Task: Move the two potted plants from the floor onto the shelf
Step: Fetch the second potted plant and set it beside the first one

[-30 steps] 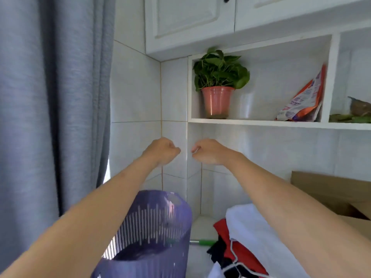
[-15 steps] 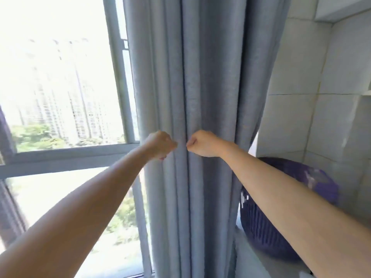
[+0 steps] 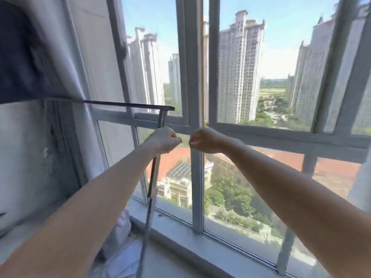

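No potted plant and no shelf is in view at this moment. My left hand (image 3: 165,140) and my right hand (image 3: 202,140) are held out in front of me at chest height, close together, both curled into fists with nothing in them. They hover in front of a large window (image 3: 241,77). A thin metal rack frame (image 3: 160,117) stands just behind my left hand; the hand does not appear to grip it.
The window's white frame (image 3: 195,177) and its sill (image 3: 180,233) run across the view, with tall buildings outside. A grey wall (image 3: 30,157) is at the left with dark cloth (image 3: 22,63) hanging above it. Pale fabric (image 3: 122,221) lies near the sill.
The view has swung left, from the shelf with one potted plant, past the grey curtain, to the window. Both fists have stayed together in front of me.
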Tool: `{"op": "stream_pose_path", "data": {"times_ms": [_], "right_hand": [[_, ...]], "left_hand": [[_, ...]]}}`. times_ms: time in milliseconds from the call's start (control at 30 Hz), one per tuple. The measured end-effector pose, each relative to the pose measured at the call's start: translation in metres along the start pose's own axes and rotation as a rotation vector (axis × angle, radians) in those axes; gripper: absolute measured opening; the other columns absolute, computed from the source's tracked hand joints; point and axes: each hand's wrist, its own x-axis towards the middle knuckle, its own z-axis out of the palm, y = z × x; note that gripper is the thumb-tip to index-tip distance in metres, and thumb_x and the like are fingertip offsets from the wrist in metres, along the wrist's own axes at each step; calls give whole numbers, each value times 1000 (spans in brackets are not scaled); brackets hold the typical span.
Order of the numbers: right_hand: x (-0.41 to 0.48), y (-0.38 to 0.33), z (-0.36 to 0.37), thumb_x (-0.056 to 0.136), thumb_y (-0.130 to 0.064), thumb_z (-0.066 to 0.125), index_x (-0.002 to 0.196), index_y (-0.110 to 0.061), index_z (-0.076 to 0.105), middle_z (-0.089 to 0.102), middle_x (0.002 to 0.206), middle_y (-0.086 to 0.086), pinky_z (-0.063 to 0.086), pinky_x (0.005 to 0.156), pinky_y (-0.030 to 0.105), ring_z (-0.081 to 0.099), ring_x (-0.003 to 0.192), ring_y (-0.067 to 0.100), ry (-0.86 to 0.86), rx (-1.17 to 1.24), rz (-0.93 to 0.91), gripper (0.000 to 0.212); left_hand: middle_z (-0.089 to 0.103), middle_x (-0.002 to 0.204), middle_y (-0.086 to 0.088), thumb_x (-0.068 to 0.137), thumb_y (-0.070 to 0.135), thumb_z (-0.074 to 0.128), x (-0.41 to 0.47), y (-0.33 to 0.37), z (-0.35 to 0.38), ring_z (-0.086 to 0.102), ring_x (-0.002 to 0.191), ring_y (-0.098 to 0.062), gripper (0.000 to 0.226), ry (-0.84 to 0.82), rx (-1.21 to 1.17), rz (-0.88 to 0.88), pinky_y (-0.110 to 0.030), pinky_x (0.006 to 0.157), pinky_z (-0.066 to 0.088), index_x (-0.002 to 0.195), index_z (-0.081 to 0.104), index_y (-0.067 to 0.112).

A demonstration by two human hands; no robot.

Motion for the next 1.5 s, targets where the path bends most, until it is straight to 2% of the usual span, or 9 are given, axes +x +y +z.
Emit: {"op": "stream_pose_path", "data": {"times_ms": [133,233,367,533,667,767,900,1100,1500], "right_hand": [[72,-123,86,88,-26,57,107,-10,73,72,110,10,46,79,26,65,101,26,-51,48,-155,29],[110,-201,149,86,-23,58,102,-9,74,71,100,11,52,90,32,65,95,26,-130,66,-249,26],[151,-289,225,88,-19,57,104,-6,74,71,111,15,53,93,36,66,106,31,-283,78,-370,27],[197,-388,306,86,-17,47,78,-1,61,60,77,13,46,64,32,54,78,32,-418,66,-494,23],[238,-448,368,87,-20,45,80,0,64,61,86,18,51,73,35,54,80,31,-510,75,-582,28],[282,-493,411,83,-16,43,58,-10,45,45,69,13,36,52,28,34,71,24,-529,79,-622,26],[341,-551,457,87,-15,44,88,3,63,57,84,17,45,67,29,42,76,30,-612,76,-666,26],[432,-637,535,88,-22,48,99,3,68,70,102,20,52,82,35,64,98,34,-678,127,-697,34],[605,-860,691,91,-23,46,118,3,63,66,122,22,52,95,48,62,113,37,-761,138,-673,41]], "left_hand": [[70,100,-11,91,37,52,-27,-147,-65,66,92,-30,33,70,70,-201,-42,87,55,101,68,10],[68,93,-12,88,33,51,-51,-237,-102,66,88,-29,34,91,51,-334,-37,82,55,99,69,5],[65,80,-18,86,28,53,-91,-337,-132,61,70,-25,28,143,30,-498,-36,74,52,81,67,5],[69,84,-12,86,30,53,-132,-448,-158,66,81,-34,21,178,25,-715,-29,63,44,79,64,14],[65,79,-11,85,27,51,-139,-527,-179,57,72,-27,17,211,19,-812,-31,66,45,76,59,16],[57,74,-10,84,25,52,-132,-591,-193,53,67,-23,16,247,20,-879,-36,65,47,74,58,15],[55,72,-11,79,28,50,-123,-674,-211,54,66,-18,17,274,-15,-955,-30,66,39,72,56,14],[57,72,-11,82,25,50,-107,-798,-241,55,67,-19,17,291,-61,-1054,-27,66,41,73,56,13],[49,71,-10,84,20,50,-58,-1099,-352,45,66,-19,12,204,12,-1095,-28,64,30,73,51,15]]}}
